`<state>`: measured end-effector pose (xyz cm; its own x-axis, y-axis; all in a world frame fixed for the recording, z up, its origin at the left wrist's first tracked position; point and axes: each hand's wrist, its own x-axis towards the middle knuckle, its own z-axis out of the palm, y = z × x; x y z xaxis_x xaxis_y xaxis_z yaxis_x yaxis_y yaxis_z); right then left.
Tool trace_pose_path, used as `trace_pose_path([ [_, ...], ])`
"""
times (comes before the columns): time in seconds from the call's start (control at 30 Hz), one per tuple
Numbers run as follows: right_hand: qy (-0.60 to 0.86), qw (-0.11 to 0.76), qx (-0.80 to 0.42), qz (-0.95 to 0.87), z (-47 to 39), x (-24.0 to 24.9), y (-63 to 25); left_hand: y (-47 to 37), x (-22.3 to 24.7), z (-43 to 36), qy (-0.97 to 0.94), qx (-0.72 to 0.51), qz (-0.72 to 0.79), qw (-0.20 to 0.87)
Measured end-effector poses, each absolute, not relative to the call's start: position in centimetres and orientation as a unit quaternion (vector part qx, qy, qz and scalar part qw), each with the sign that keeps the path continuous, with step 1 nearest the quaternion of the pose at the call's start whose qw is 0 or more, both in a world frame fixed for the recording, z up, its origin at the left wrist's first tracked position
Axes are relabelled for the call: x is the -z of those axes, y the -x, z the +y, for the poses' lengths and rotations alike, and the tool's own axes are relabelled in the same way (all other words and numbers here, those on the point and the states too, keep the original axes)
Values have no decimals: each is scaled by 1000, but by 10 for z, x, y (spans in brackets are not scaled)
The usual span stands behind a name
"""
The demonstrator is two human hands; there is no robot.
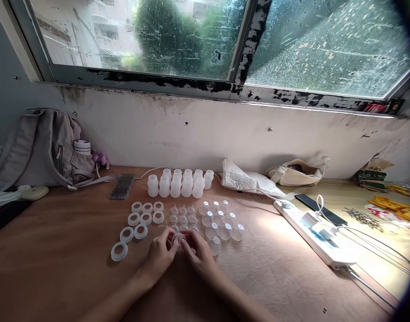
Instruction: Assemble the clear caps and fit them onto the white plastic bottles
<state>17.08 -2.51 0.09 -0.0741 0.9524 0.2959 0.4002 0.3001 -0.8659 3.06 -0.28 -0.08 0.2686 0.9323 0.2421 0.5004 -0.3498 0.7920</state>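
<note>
A small clear part (178, 237) sits low at the centre of the bench (67, 250), pinched between the fingertips of both hands. The left hand (162, 248) and right hand (198, 250) grasp it from opposite sides; its exact form is largely covered by the fingers.

Just beyond the hands lie small clear rings (183, 223), set in a close grid. To the left are broader, milky rings (146, 223) with open centres; to the right, transparent rounded cups (225, 232) with pale discs. Behind these stand frosted, waisted containers (175, 187) in rows.

The bench is reddish brown with a faint wood grain, paler and yellowish at right, where glare falls beside a white power strip (312, 237). A crinkled white packet (240, 178) and a soft beige pouch (295, 173) lie near the wall (164, 129). A grey fabric backpack (40, 143) stands at far left.

The wall is off-white, stained and pitted. Above it, the window frame (141, 79) shows flaking, blackened paint; the glass (171, 36) is spotted with droplets.
</note>
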Motion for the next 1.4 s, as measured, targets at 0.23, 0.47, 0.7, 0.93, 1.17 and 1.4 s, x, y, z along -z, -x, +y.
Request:
trace_pose_path([
  [0.23, 494, 439, -285, -694, -23, -1, -173, -32, -3, -4, -706, -388, 457, 376],
  [0.47, 512, 451, -280, -675, -21, 4, -174, -29, -2, -1, -712, -373, 458, 380],
  [0.7, 510, 447, -304, -669, -21, -3, -174, -32, -3, -6, -726, -371, 451, 364],
  [0.93, 501, 460, -396, -617, -20, 1, -175, -34, -2, -9, -717, -374, 452, 376],
  [1.17, 500, 463, -418, -601, -17, 5, -176, -35, 5, -10, -724, -374, 454, 361],
  [1.4, 496, 479, -489, -534, -17, 4, -172, -33, 5, -5, -699, -382, 470, 379],
])
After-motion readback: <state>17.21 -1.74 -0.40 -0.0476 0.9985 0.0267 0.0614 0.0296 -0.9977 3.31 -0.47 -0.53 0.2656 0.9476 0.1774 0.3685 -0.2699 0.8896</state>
